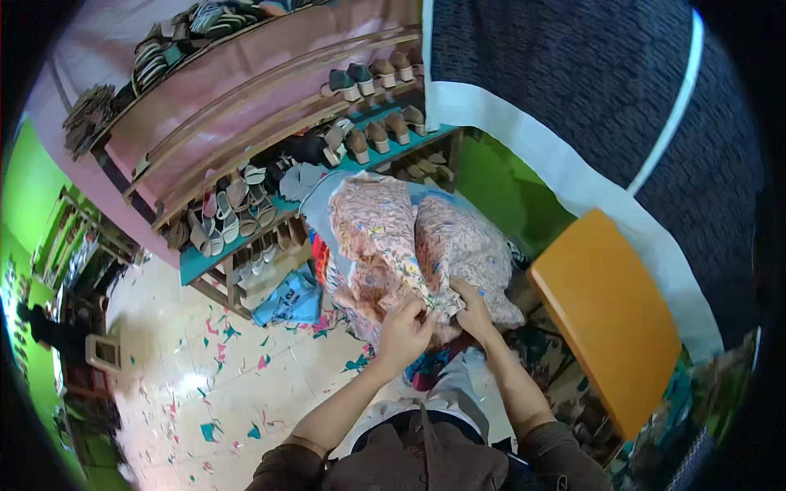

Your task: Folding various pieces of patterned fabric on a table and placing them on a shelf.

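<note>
Before me is a heap of floral cloth (372, 217), pale pink with small printed flowers, bunched into two rounded lobes. My left hand (405, 334) pinches the cloth's near edge, thumb and fingers pressed together. Close beside it, my right hand (471, 311) grips the same gathered edge. A pale blue-grey fabric (318, 200) shows under and behind the floral cloth. Red and multicoloured cloth (321, 260) peeks out at the left of the heap. What supports the heap is hidden beneath it.
Wooden shelves (246, 233) with rows of sandals and heeled shoes stand behind. An orange board (610, 323) leans at the right, near a dark curtain (565, 74). A blue bag (291, 296) lies on the tiled floor (303, 385), amid colourful scraps. A white stool (102, 352) is far left.
</note>
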A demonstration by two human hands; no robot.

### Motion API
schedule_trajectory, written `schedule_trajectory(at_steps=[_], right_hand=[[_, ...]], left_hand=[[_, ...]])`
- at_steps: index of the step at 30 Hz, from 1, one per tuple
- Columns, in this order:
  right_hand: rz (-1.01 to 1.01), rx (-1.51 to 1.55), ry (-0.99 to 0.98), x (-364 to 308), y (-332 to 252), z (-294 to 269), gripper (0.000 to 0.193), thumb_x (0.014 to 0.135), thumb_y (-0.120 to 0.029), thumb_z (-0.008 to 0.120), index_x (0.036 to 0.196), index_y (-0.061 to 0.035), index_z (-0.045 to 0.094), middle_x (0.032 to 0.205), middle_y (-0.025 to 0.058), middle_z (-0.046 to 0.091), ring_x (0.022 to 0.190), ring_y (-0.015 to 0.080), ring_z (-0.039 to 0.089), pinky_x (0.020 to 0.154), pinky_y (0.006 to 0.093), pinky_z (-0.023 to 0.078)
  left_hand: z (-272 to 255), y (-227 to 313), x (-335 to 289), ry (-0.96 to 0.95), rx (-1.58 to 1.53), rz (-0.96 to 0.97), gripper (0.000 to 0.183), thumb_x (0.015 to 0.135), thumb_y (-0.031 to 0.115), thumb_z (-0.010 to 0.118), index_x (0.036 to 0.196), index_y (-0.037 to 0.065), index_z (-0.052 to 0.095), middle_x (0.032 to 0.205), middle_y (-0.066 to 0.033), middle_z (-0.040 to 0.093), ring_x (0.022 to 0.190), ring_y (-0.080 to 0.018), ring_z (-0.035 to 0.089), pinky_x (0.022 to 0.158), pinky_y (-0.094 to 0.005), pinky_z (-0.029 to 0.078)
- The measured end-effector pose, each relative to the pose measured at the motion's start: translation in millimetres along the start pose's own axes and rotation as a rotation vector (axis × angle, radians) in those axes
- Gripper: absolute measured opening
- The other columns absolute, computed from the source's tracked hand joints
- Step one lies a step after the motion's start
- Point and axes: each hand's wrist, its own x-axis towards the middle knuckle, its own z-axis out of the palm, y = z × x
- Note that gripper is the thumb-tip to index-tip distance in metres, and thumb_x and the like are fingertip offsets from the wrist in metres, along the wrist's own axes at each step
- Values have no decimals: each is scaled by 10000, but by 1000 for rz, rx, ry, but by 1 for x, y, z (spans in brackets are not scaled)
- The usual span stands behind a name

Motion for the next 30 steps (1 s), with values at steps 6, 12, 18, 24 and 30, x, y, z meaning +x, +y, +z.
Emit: schedule_trajectory(at_steps=[6, 12, 18, 24, 30], right_hand=[[175, 221, 244, -91, -34, -3, 458, 684, 29, 505, 1138, -18, 535, 1136, 148, 559, 1099, 257, 501, 952, 309, 345], [293, 380, 522, -178, -71, -40, 386, 745, 43, 533, 1124, -28, 539, 1099, 71, 566, 1014, 146, 513, 895, 264, 384], [258, 293, 521, -254, -112, -80, 343, 742, -44, 598, 1079, 7, 564, 1159, 104, 548, 1079, 201, 498, 939, 314, 359], [250, -94, 560, -344, -141, -127, 368, 715, -146, 670, 1068, -63, 605, 1170, 144, 538, 1153, 289, 456, 959, 353, 354], [430, -172, 702, -418, -159, -174, 318, 677, -138, 684, 967, -20, 629, 942, 124, 602, 893, 256, 581, 774, 317, 456]], left_hand=[[-34, 17, -51, -566, 356, 90, 361, 828, 347, 524, 788, -11, 553, 763, -190, 581, 751, -359, 585, 642, -450, 451], [-61, 46, -70, -737, 603, 58, 524, 772, 474, 560, 966, -11, 544, 933, -210, 603, 822, -341, 595, 701, -437, 463], [25, 65, -122, -586, 413, 583, 839, 607, 382, 750, 1291, 94, 360, 1311, -221, 333, 1193, -384, 352, 966, -474, 317], [106, 91, -179, -620, 448, 790, 885, 527, 287, 781, 1293, 125, 369, 1340, -157, 315, 1222, -334, 327, 1010, -500, 238], [156, 95, -251, -875, 273, 789, 337, 736, 154, 572, 1068, 99, 570, 929, -103, 625, 874, -269, 591, 760, -401, 446]])
